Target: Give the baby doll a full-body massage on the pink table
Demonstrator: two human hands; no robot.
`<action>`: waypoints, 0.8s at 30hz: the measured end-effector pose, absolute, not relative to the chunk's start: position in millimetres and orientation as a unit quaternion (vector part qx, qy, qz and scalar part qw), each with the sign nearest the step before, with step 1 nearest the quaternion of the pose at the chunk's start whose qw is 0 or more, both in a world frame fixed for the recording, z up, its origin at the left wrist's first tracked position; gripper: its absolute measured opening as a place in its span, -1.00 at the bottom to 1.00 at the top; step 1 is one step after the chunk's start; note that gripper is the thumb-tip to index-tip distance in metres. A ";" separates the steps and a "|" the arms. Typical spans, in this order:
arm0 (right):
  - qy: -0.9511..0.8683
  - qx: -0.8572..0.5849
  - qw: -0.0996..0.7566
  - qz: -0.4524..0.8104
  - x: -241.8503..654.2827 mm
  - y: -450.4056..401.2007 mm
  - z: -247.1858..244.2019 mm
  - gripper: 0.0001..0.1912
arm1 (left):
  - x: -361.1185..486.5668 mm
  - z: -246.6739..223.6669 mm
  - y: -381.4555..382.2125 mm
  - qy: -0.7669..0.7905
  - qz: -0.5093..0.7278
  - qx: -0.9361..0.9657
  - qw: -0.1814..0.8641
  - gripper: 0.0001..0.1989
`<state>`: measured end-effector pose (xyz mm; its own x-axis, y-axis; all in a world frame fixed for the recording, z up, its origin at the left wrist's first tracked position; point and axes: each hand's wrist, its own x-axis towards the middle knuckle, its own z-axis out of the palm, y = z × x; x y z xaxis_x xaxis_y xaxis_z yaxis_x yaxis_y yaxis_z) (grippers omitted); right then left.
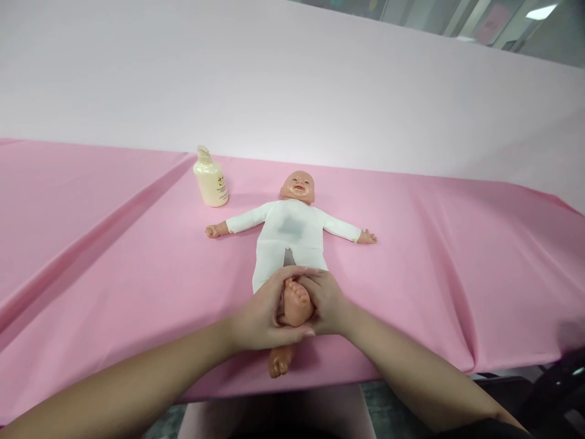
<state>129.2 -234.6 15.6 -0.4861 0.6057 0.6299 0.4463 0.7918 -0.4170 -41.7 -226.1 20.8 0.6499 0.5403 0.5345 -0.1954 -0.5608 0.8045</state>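
A baby doll (292, 222) with a white cloth body lies on its back, arms spread and head away from me. My left hand (260, 311) curves round one raised foot (298, 303) of the doll from the left. From the right, my right hand (329, 303) wraps the same foot, and the fingers of both hands meet above it. The toes and sole show between my palms. Below my hands the doll's other foot (280, 361) rests near the table's front edge. My hands hide most of the lower legs.
A cream pump bottle (211, 180) stands on the pink cloth (114, 262), left of the doll's head. The cloth has raised folds at left and right. Behind the table rises a white wall (256, 79). My legs (278, 414) are under the front edge.
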 end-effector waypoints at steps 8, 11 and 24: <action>-0.875 -0.266 0.402 0.058 126.4 -236.1 18.0 -0.70 | -43.5 23.3 -223.5 0.063 0.433 0.799 0.413 -0.65; -0.886 -0.261 0.376 0.072 126.1 -236.1 20.6 -0.63 | -45.0 25.5 -222.5 0.076 0.432 0.795 0.420 -0.75; -0.861 -0.274 0.367 0.220 125.0 -244.1 20.5 -0.68 | -43.2 28.0 -225.3 0.106 0.419 0.821 0.373 -0.75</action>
<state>125.0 -244.1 20.5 -0.5802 0.6330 0.5125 0.3103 0.7536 -0.5795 -43.2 -225.3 28.0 0.6257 0.4872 0.6092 -0.1383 -0.6993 0.7013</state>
